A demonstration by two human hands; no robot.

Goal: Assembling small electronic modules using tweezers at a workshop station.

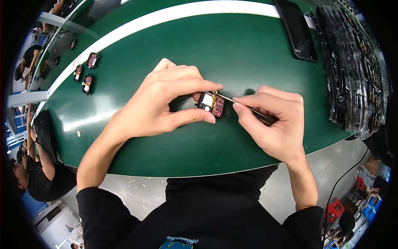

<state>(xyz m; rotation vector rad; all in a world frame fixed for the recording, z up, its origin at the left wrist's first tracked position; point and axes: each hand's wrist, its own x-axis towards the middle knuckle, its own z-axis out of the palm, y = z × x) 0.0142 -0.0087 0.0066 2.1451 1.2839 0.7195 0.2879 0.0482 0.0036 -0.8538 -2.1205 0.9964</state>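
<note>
I pinch the module (212, 104) on the green mat (232, 50) with my left hand (166, 101); my right hand (273, 122) grips tweezers (244, 106), tip at its top edge. This looks like mid-assembly; next needs a steady, precise tip.

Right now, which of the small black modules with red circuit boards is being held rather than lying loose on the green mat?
The module at the centre, pinched by the left hand while the right hand touches tweezers to it. The three others lie untouched at far left.
</note>
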